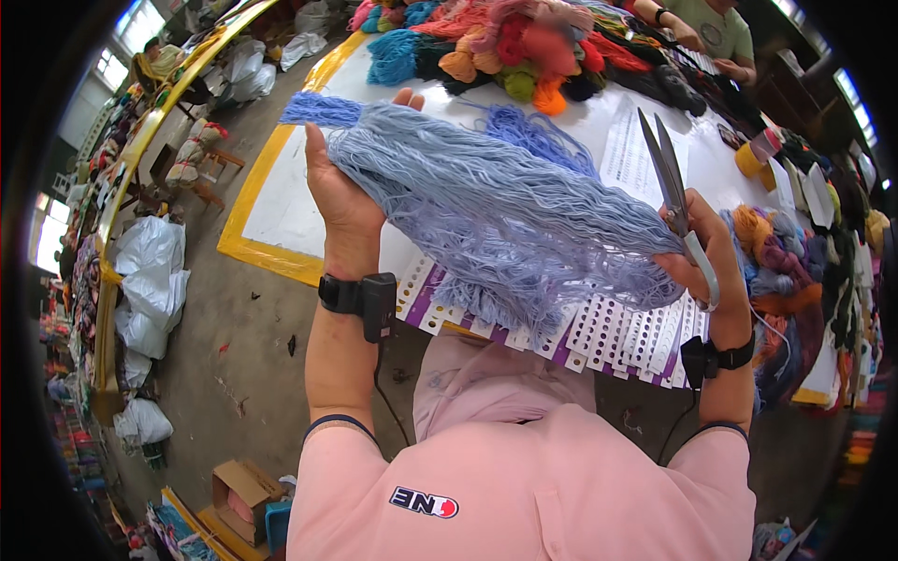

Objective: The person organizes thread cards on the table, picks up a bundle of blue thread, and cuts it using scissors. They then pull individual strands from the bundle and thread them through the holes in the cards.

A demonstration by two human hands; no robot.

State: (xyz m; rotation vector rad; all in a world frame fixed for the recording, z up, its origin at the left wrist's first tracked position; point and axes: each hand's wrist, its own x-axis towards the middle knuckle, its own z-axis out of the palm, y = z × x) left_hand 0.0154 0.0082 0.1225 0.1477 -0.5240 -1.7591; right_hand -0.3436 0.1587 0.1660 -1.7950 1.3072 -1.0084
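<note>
My left hand (341, 192) grips one end of a thick hank of light blue yarn (486, 210), held up over the table's near edge. The hank stretches across to my right hand (711, 257), which holds its other end together with a pair of scissors (675, 192), blades pointing up and slightly apart. A darker blue strand end (320, 109) sticks out past my left fingers. Both wrists wear black bands with cables.
A white table with a yellow border (271, 257) carries punched sample cards (617, 332), a heap of coloured yarn skeins (505, 47) at the far side and more skeins (781, 262) at the right. Another person (711, 28) sits across. White sacks (150, 280) and a cardboard box (243, 491) stand on the floor at left.
</note>
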